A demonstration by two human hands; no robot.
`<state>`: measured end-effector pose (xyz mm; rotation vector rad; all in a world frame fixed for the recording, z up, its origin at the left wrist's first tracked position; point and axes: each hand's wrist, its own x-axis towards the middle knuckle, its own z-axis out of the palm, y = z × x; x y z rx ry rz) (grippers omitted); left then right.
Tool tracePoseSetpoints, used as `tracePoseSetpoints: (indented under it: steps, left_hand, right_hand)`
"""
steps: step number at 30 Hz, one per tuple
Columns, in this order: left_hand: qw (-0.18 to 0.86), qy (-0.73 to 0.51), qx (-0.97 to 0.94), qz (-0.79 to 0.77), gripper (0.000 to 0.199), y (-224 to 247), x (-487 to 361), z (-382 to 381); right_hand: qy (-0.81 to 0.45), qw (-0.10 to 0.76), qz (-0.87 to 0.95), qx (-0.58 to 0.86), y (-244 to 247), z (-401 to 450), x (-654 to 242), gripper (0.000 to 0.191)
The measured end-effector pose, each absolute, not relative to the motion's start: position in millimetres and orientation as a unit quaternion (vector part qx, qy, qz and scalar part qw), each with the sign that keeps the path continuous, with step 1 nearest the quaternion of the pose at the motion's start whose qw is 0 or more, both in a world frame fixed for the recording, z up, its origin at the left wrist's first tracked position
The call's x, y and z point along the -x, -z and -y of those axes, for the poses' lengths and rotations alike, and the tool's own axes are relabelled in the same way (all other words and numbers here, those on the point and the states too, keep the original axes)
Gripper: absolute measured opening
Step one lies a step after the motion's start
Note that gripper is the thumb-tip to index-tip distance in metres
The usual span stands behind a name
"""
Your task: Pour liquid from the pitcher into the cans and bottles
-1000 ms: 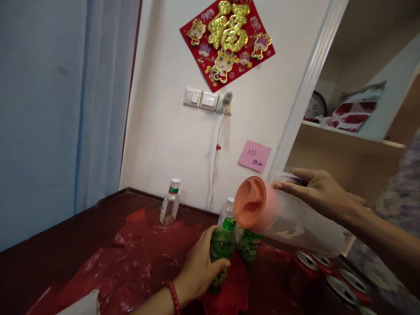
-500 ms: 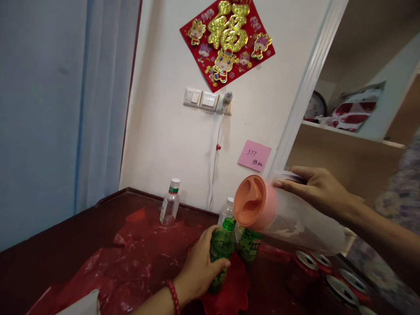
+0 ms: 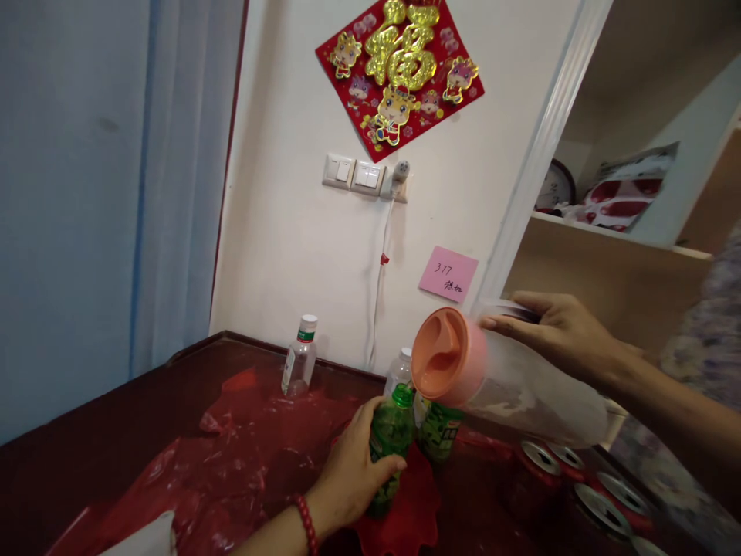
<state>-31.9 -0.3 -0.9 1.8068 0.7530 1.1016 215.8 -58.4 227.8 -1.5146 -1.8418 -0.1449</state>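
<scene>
My left hand (image 3: pixel 354 467), a red bead bracelet at its wrist, is wrapped round a green plastic bottle (image 3: pixel 394 428) that stands upright on a red scalloped mat (image 3: pixel 414 513). The bottle's mouth is uncapped. With my right hand (image 3: pixel 559 332) I grip the handle of a clear pitcher (image 3: pixel 532 390) with an orange lid (image 3: pixel 443 355). The pitcher lies tilted almost on its side, its lid edge just above the bottle's mouth. A thin stream seems to run between them. Right behind the bottle are a green patterned can (image 3: pixel 440 431) and a clear white-capped bottle (image 3: pixel 399 371).
Several opened red cans (image 3: pixel 536 471) stand at the right of the dark table (image 3: pixel 104 432). Crumpled red plastic sheeting (image 3: pixel 248 440) spreads over the left. A clear bottle with a white cap (image 3: pixel 299 359) stands near the wall. A white cable (image 3: pixel 379 293) hangs from the socket.
Hardly anything differs. Both hands, the green bottle and the tilted pitcher keep their places; the whole view has shifted very slightly.
</scene>
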Motion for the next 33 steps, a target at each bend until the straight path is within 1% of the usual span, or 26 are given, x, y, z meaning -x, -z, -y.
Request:
tracePoseSetpoints:
  steps: [10,19,33]
  left_hand:
    - [0.424,-0.445,-0.729,-0.301,0.076,3.4,31.8,-0.7]
    - [0.424,-0.443,-0.731,-0.299,0.075,3.2,32.8,-2.0]
    - [0.437,-0.447,-0.722,-0.296,0.077,5.5,31.6,-1.8]
  right_hand:
    - [0.068,0.349,0.714,0.603,-229.6,57.9,-216.3,0.064]
    - [0.061,0.368,0.721,0.585,-229.1,60.4,-213.0,0.060]
    - [0.075,0.359,0.715,0.595,-230.1,56.4,-213.0,0.065]
